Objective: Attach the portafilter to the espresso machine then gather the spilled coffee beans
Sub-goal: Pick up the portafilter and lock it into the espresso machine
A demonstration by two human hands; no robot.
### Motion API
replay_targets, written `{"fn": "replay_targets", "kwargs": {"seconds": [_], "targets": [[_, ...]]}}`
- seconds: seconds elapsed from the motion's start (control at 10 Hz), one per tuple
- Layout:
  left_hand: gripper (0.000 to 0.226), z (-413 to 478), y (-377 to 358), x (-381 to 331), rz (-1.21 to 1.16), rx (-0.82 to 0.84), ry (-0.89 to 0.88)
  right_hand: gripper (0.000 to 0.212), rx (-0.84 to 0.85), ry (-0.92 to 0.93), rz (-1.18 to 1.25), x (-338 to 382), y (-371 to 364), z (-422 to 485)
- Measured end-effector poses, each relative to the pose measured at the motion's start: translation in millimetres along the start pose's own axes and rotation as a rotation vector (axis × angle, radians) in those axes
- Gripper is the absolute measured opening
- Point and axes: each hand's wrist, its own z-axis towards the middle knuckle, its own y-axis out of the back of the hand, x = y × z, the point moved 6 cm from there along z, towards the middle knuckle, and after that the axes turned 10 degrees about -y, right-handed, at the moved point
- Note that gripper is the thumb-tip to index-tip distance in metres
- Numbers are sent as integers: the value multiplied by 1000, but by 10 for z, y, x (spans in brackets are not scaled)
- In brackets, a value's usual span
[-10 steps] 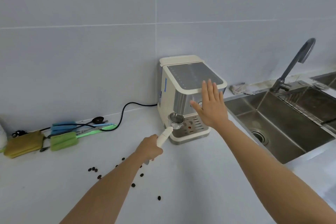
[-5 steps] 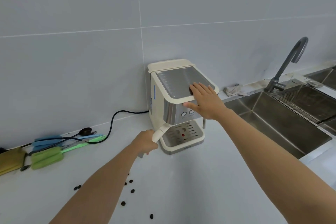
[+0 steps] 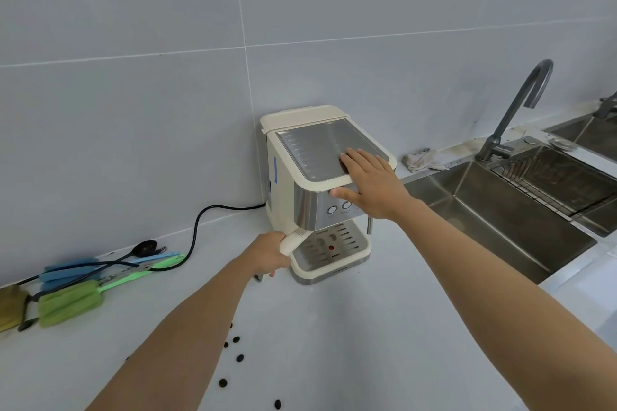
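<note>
A cream and steel espresso machine [image 3: 302, 157] stands against the tiled wall. My left hand [image 3: 268, 255] grips the cream handle of the portafilter [image 3: 293, 240], whose head is tucked up under the machine's front and hidden there. My right hand [image 3: 367, 180] lies flat on the machine's top front corner, thumb on the steel face above the buttons. Several dark coffee beans [image 3: 233, 349] lie scattered on the white counter beside my left forearm.
A black power cord [image 3: 200, 220] runs left from the machine. Green and blue sponge brushes [image 3: 68, 300] and a black spoon lie at the left. A steel sink [image 3: 500, 220] with a grey faucet [image 3: 514, 110] is on the right, a rag [image 3: 420, 160] behind it.
The portafilter has gone from below the group head up under the machine's front. My right hand came down from open in the air onto the machine's top. The view moved closer.
</note>
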Motion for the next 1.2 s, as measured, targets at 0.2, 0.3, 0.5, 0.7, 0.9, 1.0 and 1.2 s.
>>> {"fn": "replay_targets", "kwargs": {"seconds": [0.2, 0.3, 0.5, 0.7, 0.9, 1.0, 1.2], "targets": [[31, 10, -30, -18, 3, -4, -13, 74, -7, -2, 5, -2, -3, 7], [37, -14, -47, -21, 2, -5, -17, 74, -5, -5, 5, -4, 1, 3], [37, -16, -63, -68, 14, 3, -22, 73, -5, 0, -10, 10, 9, -4], [37, 21, -60, -88, -15, -11, -11, 73, -10, 0, -3, 14, 9, -11], [36, 81, -33, -107, -4, -24, -17, 74, -16, 2, 4, 6, 0, 4], [28, 87, 31, -127, 16, -33, -13, 74, -16, 1, -2, 3, -11, 10], [25, 52, 47, -114, 11, -54, -4, 74, -21, 4, 0, 6, -5, 6]]}}
